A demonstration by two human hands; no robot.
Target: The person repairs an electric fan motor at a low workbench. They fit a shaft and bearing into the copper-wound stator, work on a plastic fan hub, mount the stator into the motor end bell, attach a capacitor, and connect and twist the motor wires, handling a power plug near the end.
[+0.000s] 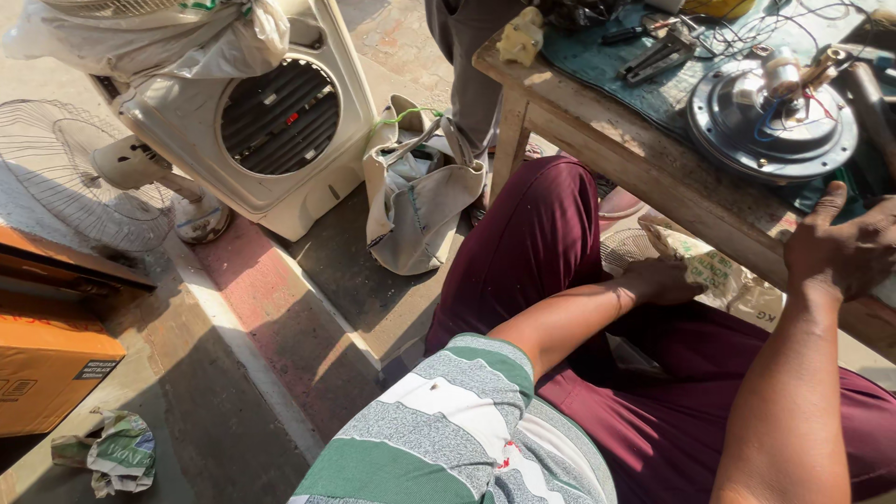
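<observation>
Seated at a wooden workbench (597,140). Left hand (665,280) sits below the bench edge, on the lap, fingers closed on a crumpled printed plastic bag (719,275); what is in the bag cannot be told. Right hand (845,247) lies at the near bench edge, fingers loosely curled, holding nothing that shows; its fingertips run out of frame. Just beyond it on the bench stands 1 round metal fan motor (773,117) with loose wires on top. The bag looks thin, light, limp and likely slippery: better gathered by the neck than pinched at a side. The motor looks heavy and rigid; judged best gripped by the rim, away from the wires. Pliers (658,58) lie farther back on the bench.
</observation>
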